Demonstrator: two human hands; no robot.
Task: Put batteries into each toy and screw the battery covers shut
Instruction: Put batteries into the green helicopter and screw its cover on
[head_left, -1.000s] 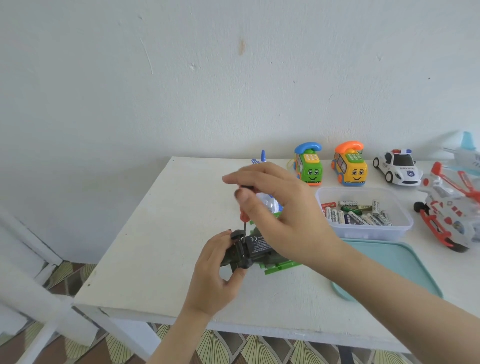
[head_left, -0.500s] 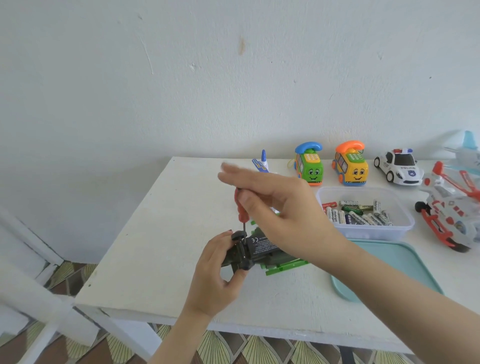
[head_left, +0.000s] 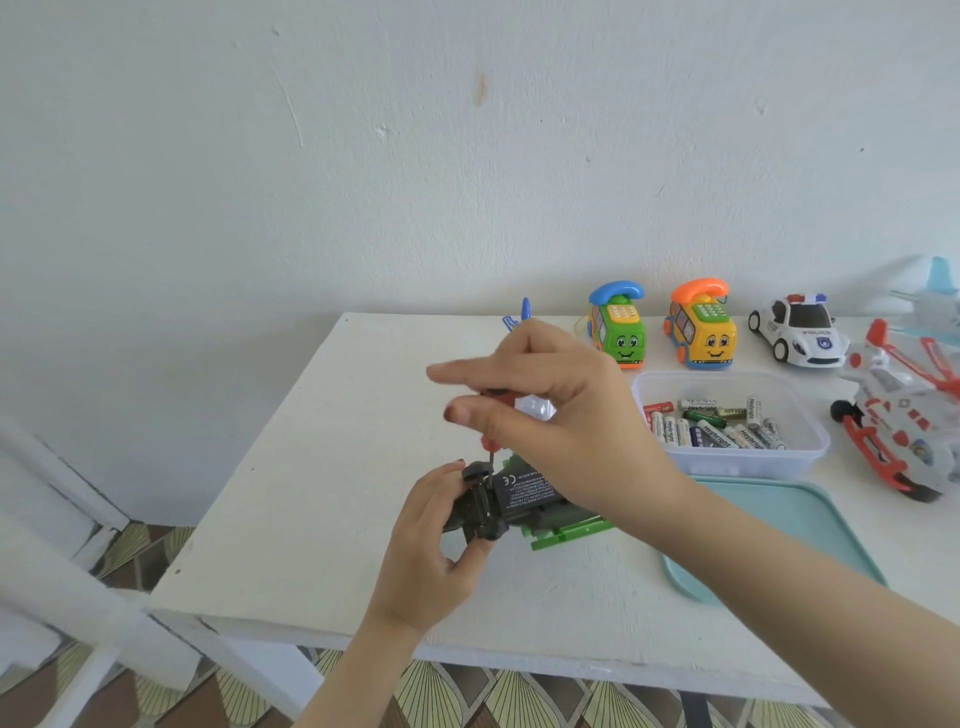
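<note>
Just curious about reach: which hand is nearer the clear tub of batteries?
Right. The right hand, pinching the screwdriver, is just beside the tub; the left hand grips the toy farther away.

White toy car (head_left: 797, 332): "POLICE" on the bonnet. Batteries (head_left: 717, 434) in the clear tub (head_left: 737, 464): "Heybright". Dark toy (head_left: 519, 488), underside panel: CE mark (the remaining fine print is illegible).
</note>
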